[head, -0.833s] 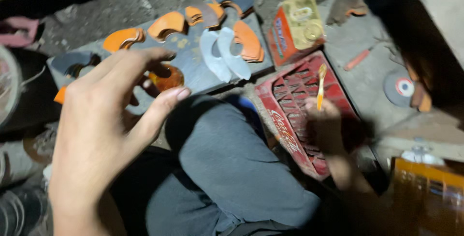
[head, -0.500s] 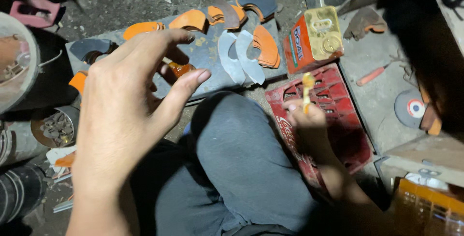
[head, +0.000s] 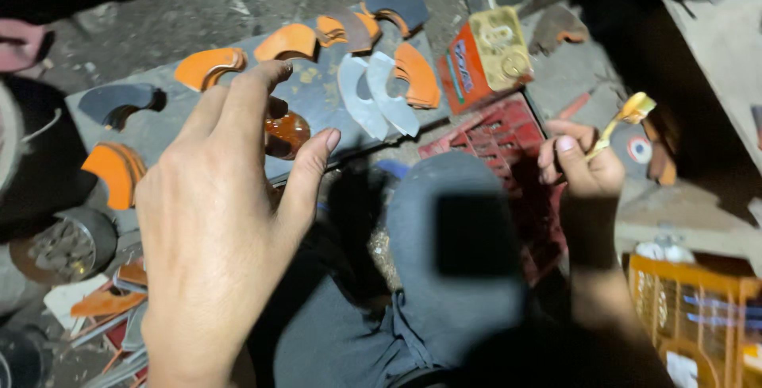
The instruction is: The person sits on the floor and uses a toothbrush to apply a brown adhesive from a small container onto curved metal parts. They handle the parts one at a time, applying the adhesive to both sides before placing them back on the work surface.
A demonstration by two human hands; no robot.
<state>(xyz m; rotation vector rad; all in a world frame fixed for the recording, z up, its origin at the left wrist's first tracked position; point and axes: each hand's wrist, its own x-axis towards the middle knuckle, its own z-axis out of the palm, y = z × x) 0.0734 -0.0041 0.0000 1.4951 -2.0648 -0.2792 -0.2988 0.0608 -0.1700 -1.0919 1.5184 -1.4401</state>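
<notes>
On the grey board (head: pixel 317 98), two white curved pieces (head: pixel 373 94); left hand (head: pixel 214 221) spread empty, right hand (head: pixel 579 166) gripping one brush (head: pixel 623 118).

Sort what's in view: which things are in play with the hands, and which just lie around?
In play:
left hand, open over the glossy brown piece on the grey board
right hand, gripping a small yellow brush

Lying about:
orange tin
red crate
grinding disc

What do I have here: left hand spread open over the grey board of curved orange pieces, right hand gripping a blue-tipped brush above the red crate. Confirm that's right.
Not quite. In the head view the slim brush gripped in the right hand has a yellow tip, not blue. The rest holds: the left hand is spread open over the grey board of curved orange pieces, and the right hand is above the red crate.
</notes>
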